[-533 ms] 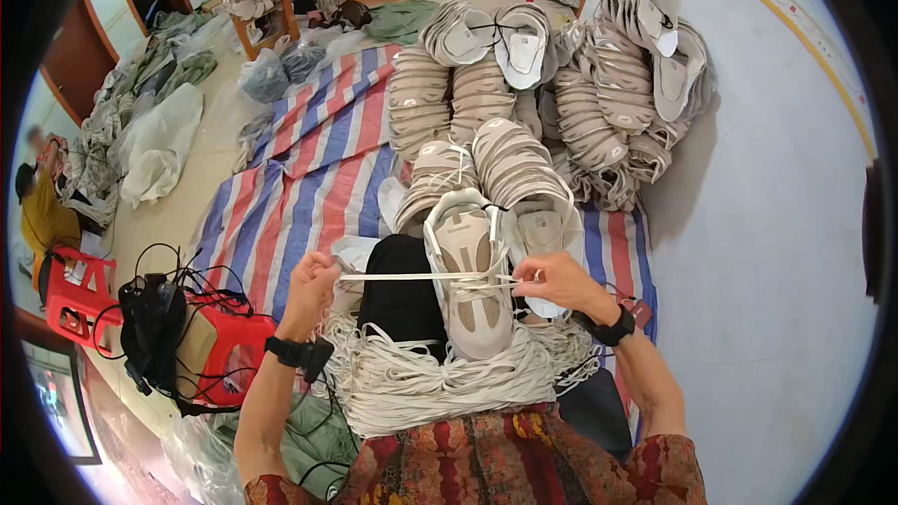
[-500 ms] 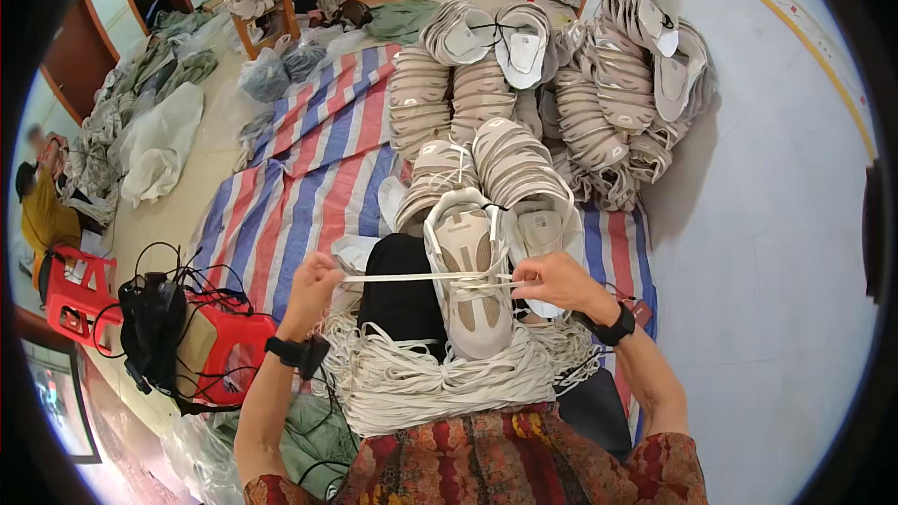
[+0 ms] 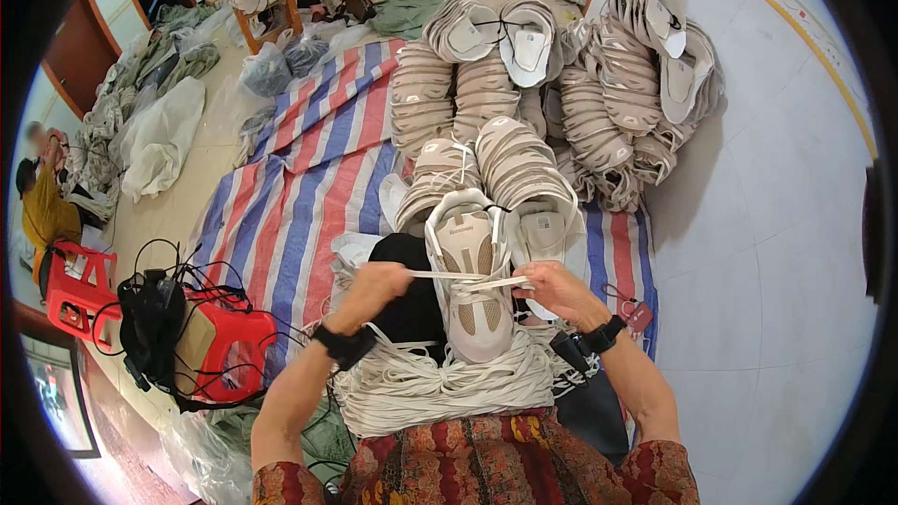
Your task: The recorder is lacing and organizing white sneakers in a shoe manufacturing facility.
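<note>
A beige and white shoe upper (image 3: 472, 318) lies in front of me, toe toward me. A flat cream shoelace (image 3: 496, 281) crosses its lower eyelets. To the left of the upper, my left hand (image 3: 379, 288) is closed on one end of the lace, which runs taut to the upper. Just right of the upper, my right hand (image 3: 554, 288) pinches the other, shorter end. Under the toe, on my lap, rests a thick bundle of cream laces (image 3: 440, 397). Something black (image 3: 398, 257) shows beside the upper, partly behind my left hand.
Nested stacks of shoe uppers (image 3: 524, 164) stand ahead, more uppers (image 3: 622, 93) beyond at the right by the wall. Striped sheeting (image 3: 309, 187) covers the floor. Left are a red stool (image 3: 224, 346) and a black bag with cables (image 3: 154, 327). A person in yellow (image 3: 47, 206) sits far left.
My left hand has moved right, nearer the upper, and the span of lace between them is shorter. My right hand has shifted only slightly and still pinches its end.
</note>
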Tool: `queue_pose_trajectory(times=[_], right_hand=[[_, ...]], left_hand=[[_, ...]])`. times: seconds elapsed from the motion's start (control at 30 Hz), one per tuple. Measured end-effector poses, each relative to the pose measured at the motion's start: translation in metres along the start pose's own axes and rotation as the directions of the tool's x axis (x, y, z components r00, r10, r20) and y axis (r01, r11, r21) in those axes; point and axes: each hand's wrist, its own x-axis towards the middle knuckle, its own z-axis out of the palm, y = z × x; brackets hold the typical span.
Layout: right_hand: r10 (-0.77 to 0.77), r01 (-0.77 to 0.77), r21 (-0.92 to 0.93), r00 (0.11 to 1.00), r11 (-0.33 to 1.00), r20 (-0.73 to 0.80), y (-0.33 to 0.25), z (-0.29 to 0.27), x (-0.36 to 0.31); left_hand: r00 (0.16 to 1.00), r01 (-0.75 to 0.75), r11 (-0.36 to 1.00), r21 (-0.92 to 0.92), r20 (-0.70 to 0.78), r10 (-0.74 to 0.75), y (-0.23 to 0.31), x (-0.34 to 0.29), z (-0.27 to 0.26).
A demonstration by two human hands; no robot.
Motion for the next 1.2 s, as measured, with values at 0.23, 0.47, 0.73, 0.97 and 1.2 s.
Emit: queue_pose_trajectory(times=[0.23,0.47,0.73,0.97,1.2], right_hand=[[-0.111,0.155,-0.571,0.988,0.806,0.111,0.009,0.015,0.012],[-0.557,0.447,-0.883,0.774,0.143,0.301,0.005,0.037,0.003],[-0.467,0.535,-0.727,0.557,-0.431,0.687,0.000,0.041,0.021],[-0.553,0.463,-0.867,0.680,-0.184,0.481,-0.012,0.036,0.013],[0.056,-0.060,-0.216,0.998,0.975,-0.022,-0.029,0.041,0.022]], left_hand=[[0.850,0.273,0.942,-0.195,-0.409,-0.331,-0.057,-0.078,-0.094],[0.958,0.092,0.922,0.377,-0.285,0.021,-0.066,-0.050,-0.068],[0.927,-0.338,0.883,0.327,-0.044,0.372,0.007,0.010,0.014],[0.947,-0.306,0.934,0.187,-0.046,0.319,0.019,0.020,0.026],[0.989,-0.144,0.974,0.176,0.051,0.137,0.010,0.019,0.031]])
